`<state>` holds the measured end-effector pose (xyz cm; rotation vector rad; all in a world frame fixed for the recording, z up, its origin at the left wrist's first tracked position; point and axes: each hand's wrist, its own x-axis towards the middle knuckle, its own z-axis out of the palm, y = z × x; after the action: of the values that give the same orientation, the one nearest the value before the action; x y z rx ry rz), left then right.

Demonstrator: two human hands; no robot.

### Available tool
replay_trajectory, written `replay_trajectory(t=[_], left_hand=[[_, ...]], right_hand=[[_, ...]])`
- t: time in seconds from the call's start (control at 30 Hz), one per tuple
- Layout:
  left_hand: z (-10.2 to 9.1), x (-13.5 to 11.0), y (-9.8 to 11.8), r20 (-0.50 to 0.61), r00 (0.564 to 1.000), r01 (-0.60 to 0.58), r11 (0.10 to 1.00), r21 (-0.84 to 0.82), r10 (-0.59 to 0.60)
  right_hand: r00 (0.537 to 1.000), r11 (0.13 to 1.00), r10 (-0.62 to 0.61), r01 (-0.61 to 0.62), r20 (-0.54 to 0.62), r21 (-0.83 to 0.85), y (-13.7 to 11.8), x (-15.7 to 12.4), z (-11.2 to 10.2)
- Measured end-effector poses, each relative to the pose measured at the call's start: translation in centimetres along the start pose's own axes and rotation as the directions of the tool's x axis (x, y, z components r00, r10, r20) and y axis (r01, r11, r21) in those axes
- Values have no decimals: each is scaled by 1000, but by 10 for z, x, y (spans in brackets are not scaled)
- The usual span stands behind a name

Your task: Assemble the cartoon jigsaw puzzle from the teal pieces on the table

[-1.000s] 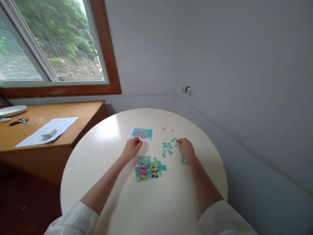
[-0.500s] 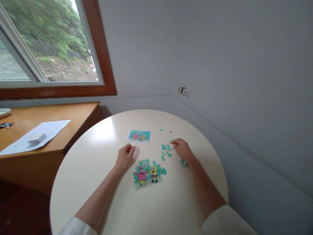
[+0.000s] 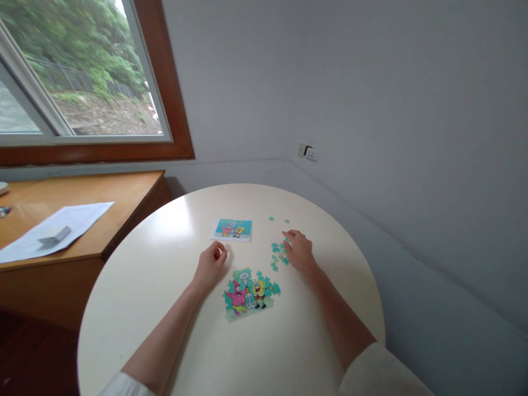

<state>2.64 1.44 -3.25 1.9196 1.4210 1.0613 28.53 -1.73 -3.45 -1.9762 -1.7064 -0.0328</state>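
A person in white sleeves sits at a round cream table (image 3: 165, 330), both bare forearms stretched across its glossy top. Between the arms lies a partly built cartoon puzzle (image 3: 251, 291), its edges ragged and unfinished. Just beyond its upper left corner rests the left hand (image 3: 211, 264), curled into a loose fist with thumb against forefinger; whether it pinches a piece cannot be made out. To the right, the right hand (image 3: 299, 252) lies palm down with fingers loosely spread, its fingertips touching a scatter of loose teal pieces (image 3: 275, 254) just beyond the puzzle's upper right corner. Farther across the table, between the two hands, a small picture card (image 3: 232, 229) showing the same cartoon scene lies flat, and two stray pieces (image 3: 271, 219) sit apart near the table's far side. To the left stands a wooden desk (image 3: 124, 192) bearing a white sheet of paper (image 3: 74, 217) with a small grey object (image 3: 54, 237) on it. Behind it, a wood-framed window (image 3: 165, 99) looks out on green trees, and a wall socket (image 3: 308, 152) sits low on the grey wall.
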Motion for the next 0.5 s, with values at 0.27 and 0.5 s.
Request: replay_trajectory(t=[0.27,0.5], left_hand=[[0,0,-1,-43,999,18,995,-99,-22],[0,0,-2,-34,999,18,995,-93,-22]], right_hand=[[921,964,251,-210,-297,162,46,10,-6],[965,969,113,-54,-237,241,47,13,3]])
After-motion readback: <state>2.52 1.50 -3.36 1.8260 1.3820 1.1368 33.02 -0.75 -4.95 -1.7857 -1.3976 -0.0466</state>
